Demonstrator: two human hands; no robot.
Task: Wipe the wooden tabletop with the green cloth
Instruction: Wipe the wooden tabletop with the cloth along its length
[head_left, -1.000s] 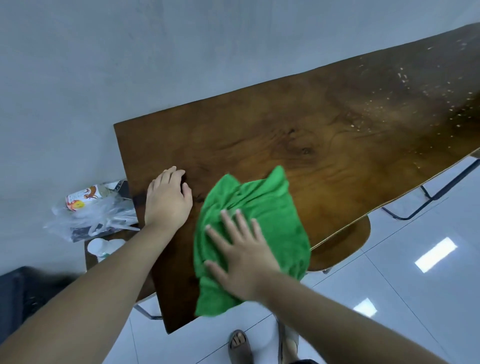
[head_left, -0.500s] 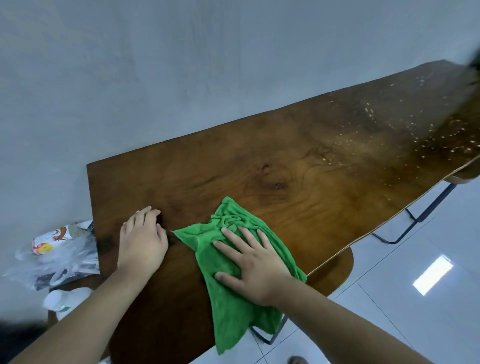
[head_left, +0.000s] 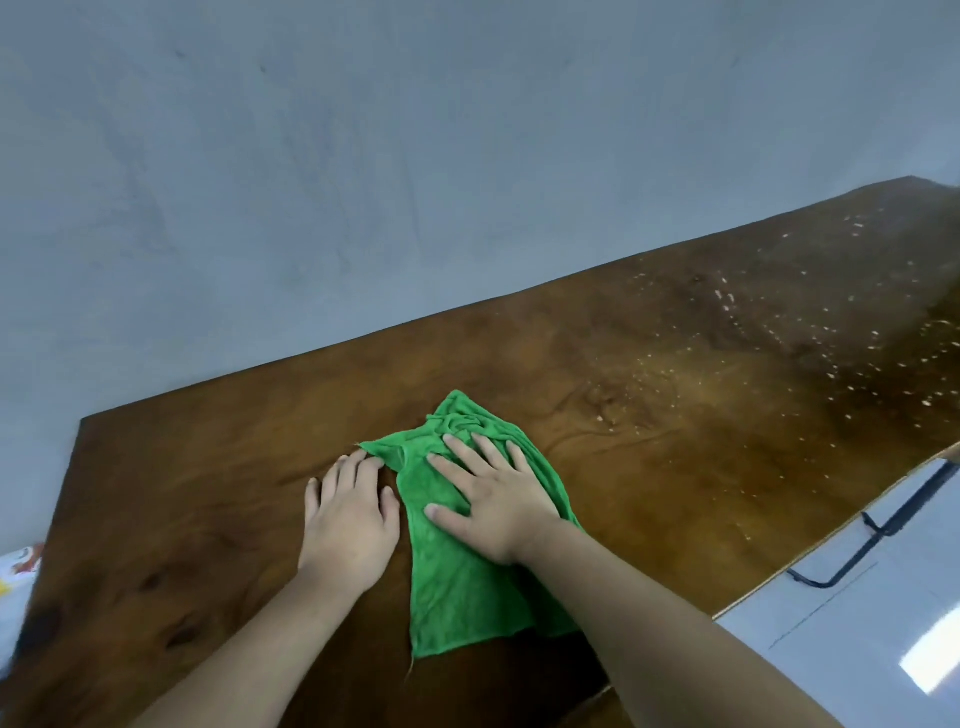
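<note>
Cloth (head_left: 470, 551) is now seen at the lower centre of the frame, lying on the wooden worktop (head_left: 649, 467), having been pushed further up the surface than half a second ago. The right hand (head_left: 493, 499) is pressed flat on it, fingers (head_left: 485, 449) spread, not clenched. The left hand (head_left: 350, 512) has been drawn in beside it, flat on bare wood, its fingertips touching the cloth's edge. Crumbs (head_left: 779, 358) at the upper right are left unwiped, so the stroke is judged to be heading there.
</note>
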